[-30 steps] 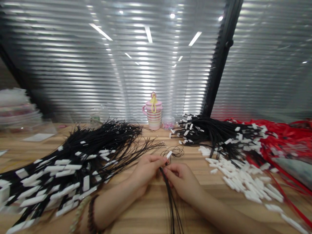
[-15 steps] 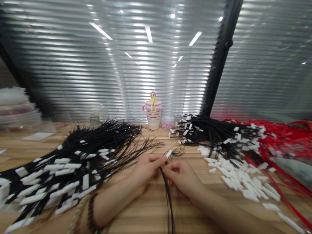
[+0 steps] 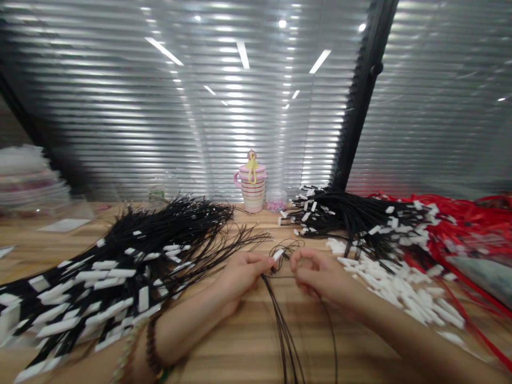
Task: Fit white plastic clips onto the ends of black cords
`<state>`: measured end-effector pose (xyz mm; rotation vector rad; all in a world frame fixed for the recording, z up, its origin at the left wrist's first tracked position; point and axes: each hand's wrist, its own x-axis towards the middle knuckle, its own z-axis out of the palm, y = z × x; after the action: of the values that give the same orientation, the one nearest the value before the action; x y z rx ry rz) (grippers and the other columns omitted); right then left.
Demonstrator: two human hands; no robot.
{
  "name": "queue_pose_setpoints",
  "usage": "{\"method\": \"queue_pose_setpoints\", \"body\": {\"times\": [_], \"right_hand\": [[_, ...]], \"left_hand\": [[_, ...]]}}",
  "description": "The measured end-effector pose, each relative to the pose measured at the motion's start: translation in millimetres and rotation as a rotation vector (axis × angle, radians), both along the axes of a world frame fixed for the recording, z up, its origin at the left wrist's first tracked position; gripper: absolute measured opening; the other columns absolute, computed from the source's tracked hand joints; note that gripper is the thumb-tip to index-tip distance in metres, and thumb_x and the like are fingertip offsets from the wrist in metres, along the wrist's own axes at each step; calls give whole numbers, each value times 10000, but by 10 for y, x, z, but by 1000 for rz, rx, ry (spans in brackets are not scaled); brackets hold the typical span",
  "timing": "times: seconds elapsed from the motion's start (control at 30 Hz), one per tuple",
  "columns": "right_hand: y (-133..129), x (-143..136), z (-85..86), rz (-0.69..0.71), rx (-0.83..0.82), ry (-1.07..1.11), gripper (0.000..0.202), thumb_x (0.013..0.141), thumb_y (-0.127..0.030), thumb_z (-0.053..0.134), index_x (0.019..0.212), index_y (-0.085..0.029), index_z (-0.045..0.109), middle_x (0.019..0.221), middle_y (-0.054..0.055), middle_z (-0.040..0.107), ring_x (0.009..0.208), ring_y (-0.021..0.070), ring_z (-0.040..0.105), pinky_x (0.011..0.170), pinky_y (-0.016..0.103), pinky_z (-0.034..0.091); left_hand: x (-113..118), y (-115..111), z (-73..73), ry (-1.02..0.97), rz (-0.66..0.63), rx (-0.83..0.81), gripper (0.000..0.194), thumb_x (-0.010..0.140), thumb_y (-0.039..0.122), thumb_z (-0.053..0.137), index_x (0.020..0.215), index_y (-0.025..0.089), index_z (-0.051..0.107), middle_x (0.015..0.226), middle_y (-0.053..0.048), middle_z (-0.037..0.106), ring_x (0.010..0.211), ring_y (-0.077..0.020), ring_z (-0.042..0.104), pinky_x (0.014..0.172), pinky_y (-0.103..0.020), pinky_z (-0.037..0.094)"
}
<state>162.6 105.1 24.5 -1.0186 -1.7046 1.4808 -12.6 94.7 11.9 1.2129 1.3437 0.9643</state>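
Observation:
My left hand (image 3: 244, 274) pinches a small white tag (image 3: 277, 256) near the middle of the table, together with thin black cords (image 3: 280, 320) that hang down toward the front edge. To its right, my right hand (image 3: 320, 272) is closed on a single black cord (image 3: 332, 330), which stretches across from the left hand and trails down below the right. The two hands are a short distance apart. Loops of thin cord (image 3: 294, 246) lie just behind the tag.
Black cords with white tags (image 3: 160, 224) cover the left side. At the right are another black bundle (image 3: 340, 210), loose white pieces (image 3: 404, 288) and red ribbons (image 3: 468, 229). A striped cup (image 3: 253, 192) and a small clear jar (image 3: 276, 201) stand at the back.
My right hand has moved right, away from my left hand, drawing one cord apart from the others. The hanging cords have spread out. My left hand has stayed nearly in place.

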Motion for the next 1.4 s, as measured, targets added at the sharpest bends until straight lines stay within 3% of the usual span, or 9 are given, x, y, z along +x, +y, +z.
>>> {"method": "queue_pose_setpoints", "body": {"times": [0.13,0.27,0.43,0.57,0.7,0.83,1.0,1.13,1.4], "right_hand": [[107,260,322,138,-123,253,99,638,-173,484,630,-122,568,434,-7,476,356,45,312,372,181,165],[153,500,552,87,-69,476,135,629,-173,511,663,-145,638,488,15,516,395,53,368,444,224,263],[169,651,668,-76,78,544,65,687,-250,607,726,-219,648,599,-3,502,434,34,334,435,216,271],[156,661,734,-104,38,649,91,737,-324,598,735,-236,622,806,-4,551,485,26,379,438,191,317],[141,656,799,-99,45,740,209,865,-277,428,809,-194,612,588,-48,425,391,-8,243,420,162,291],[151,522,614,-149,226,391,151,798,-285,535,793,-163,624,462,-58,293,403,31,245,399,178,235],[41,77,21,-159,570,-243,254,788,-279,504,595,-123,555,540,6,477,519,92,413,463,205,283],[-41,-136,-279,-91,660,-310,226,817,-229,445,685,-134,602,567,1,535,518,96,441,483,206,287],[-22,-101,-320,-145,643,-299,231,823,-267,453,760,-156,646,621,5,591,550,109,494,506,209,315]], "left_hand": [[-9,24,-15,-6,38,-30,357,657,445,599,769,111,653,527,23,422,390,-38,223,401,-226,88],[-6,24,17,-39,26,-29,321,652,400,608,748,97,649,553,12,458,381,-29,242,389,-215,110],[6,18,63,-46,32,-63,310,639,363,622,768,83,652,612,-14,506,391,-26,266,384,-206,131],[-3,25,42,-55,-5,-57,312,651,367,615,775,82,651,646,-26,523,400,-26,261,384,-209,109],[-22,37,23,-88,-7,-60,301,639,363,635,764,90,654,621,-12,501,407,-24,251,391,-208,109],[-18,36,46,-108,-17,-77,267,648,344,632,738,93,653,600,1,485,407,-20,237,395,-212,93],[-12,23,77,-149,-19,-77,222,653,309,632,688,90,645,558,11,451,427,-29,226,402,-208,100],[-9,14,82,-171,-46,-65,207,644,300,640,669,95,647,587,1,476,437,-27,224,407,-202,118],[-16,15,51,-80,-87,-43,255,679,318,604,756,80,656,619,-18,499,440,-28,251,409,-198,132]]}}
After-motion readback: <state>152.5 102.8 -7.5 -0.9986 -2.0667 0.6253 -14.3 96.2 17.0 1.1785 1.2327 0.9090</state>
